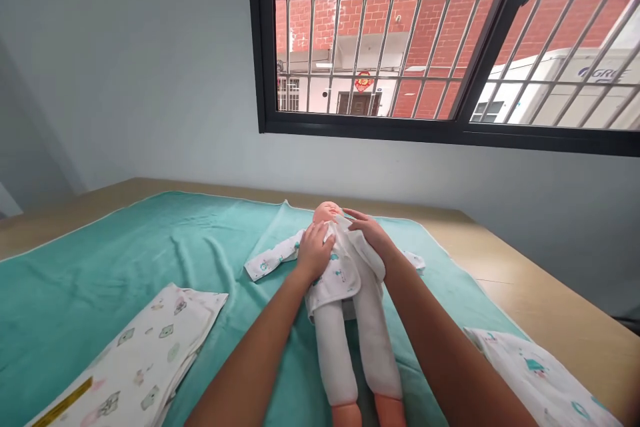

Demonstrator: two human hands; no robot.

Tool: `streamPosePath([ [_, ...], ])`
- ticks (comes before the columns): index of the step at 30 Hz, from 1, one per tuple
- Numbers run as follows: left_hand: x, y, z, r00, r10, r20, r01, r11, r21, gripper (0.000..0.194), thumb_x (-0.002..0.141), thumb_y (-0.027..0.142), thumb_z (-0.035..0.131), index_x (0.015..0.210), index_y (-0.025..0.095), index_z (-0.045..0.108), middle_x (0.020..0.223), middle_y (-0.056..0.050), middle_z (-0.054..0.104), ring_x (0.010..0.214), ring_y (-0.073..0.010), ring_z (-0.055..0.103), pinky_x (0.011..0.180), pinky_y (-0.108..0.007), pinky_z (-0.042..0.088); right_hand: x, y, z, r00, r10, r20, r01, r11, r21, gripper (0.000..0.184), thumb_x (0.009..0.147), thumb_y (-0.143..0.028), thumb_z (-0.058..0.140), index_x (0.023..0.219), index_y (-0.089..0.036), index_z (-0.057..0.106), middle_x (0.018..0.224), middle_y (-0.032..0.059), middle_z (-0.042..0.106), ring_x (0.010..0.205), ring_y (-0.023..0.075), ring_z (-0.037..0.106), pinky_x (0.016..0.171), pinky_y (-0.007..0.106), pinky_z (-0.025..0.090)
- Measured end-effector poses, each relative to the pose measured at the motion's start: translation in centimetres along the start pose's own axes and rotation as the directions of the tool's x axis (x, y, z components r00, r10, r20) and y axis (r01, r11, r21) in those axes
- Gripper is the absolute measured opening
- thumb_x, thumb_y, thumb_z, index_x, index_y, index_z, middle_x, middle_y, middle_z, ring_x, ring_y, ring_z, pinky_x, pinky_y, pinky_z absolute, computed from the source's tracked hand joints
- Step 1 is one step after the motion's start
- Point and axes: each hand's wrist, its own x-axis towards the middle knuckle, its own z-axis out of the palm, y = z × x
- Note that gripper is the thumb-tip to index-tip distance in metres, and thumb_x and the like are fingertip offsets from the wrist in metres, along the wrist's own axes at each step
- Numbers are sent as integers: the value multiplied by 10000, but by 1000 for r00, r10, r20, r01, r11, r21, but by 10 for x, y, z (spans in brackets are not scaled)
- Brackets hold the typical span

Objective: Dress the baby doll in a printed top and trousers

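A baby doll (327, 213) lies on its back on a teal towel (150, 247), head toward the window, legs in white leggings (350, 340) pointing at me. It wears a white printed shirt (335, 277), with one sleeve spread out to the left. My left hand (314, 250) rests on the doll's chest, its fingers curled on the shirt's front edge near the neck. My right hand (371, 233) lies across the other side of the chest, fingers pressed on the shirt flap by the collar.
A folded printed cloth (145, 353) lies on the towel at the near left. Another printed cloth (535, 370) sits at the near right. The towel covers a wooden table (550, 300) against a pale wall under a barred window (440, 40).
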Motion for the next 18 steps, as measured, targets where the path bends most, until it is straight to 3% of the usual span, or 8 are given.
streamPosePath([
  [3, -1, 2, -5, 1000, -1, 8, 1, 1000, -6, 406, 957, 348, 389, 1241, 178, 624, 1404, -129, 568, 1373, -292, 422, 1167, -506, 267, -2, -9, 31, 992, -45, 117, 55, 995, -84, 483, 630, -138, 630, 1096, -225, 726, 1005, 29, 744, 898, 208, 680, 802, 316, 539],
  [6, -3, 2, -8, 1000, -12, -1, 12, 1000, -20, 364, 941, 301, 403, 1193, 187, 640, 1339, -129, 608, 1327, -290, 462, 1132, -495, 319, -16, -3, 52, 986, -105, 130, 132, 966, -221, 460, 653, -100, 574, 1079, -202, 713, 1035, 51, 740, 995, 224, 667, 848, 338, 536],
  [8, -4, 2, -9, 1000, -13, -9, 13, 999, -30, 367, 936, 293, 414, 1217, 187, 625, 1354, -125, 597, 1333, -283, 457, 1134, -485, 319, -34, 4, 56, 966, -222, 129, 255, 892, -373, 508, 690, -85, 526, 1162, -211, 665, 1130, 60, 712, 1060, 223, 642, 898, 365, 523],
  [11, -4, 3, -10, 1000, -3, -21, 2, 999, -43, 378, 922, 258, 434, 1249, 178, 608, 1396, -115, 573, 1353, -261, 443, 1154, -451, 298, -71, 14, 52, 876, -416, 244, 475, 655, -587, 630, 733, -71, 491, 1335, -251, 535, 1354, 77, 582, 1075, 226, 623, 918, 411, 521],
  [14, -5, 11, -13, 999, -7, -38, 5, 998, -55, 338, 933, 268, 432, 1191, 179, 630, 1335, -107, 618, 1286, -249, 506, 1122, -425, 342, -106, 26, 39, 790, -533, 302, 560, 427, -710, 698, 786, -53, 480, 1442, -278, 409, 1518, 89, 394, 1320, 273, 460, 1055, 479, 439],
  [16, -6, 20, -15, 997, -17, -70, 12, 998, -67, 304, 951, 312, 427, 1126, 190, 643, 1228, -92, 671, 1197, -243, 562, 1089, -424, 375, -120, 37, 25, 764, -597, 247, 530, 361, -767, 635, 852, -103, 506, 1453, -266, 381, 1517, 107, 377, 1394, 294, 365, 1101, 518, 385],
  [18, -7, 31, -17, 994, -23, -111, 11, 995, -103, 279, 955, 348, 440, 1066, 198, 647, 1130, -75, 698, 1111, -232, 597, 1050, -415, 408, -125, 48, 8, 741, -648, 177, 497, 352, -793, 518, 890, -174, 557, 1390, -248, 445, 1419, 124, 466, 1323, 306, 432, 1060, 517, 417],
])
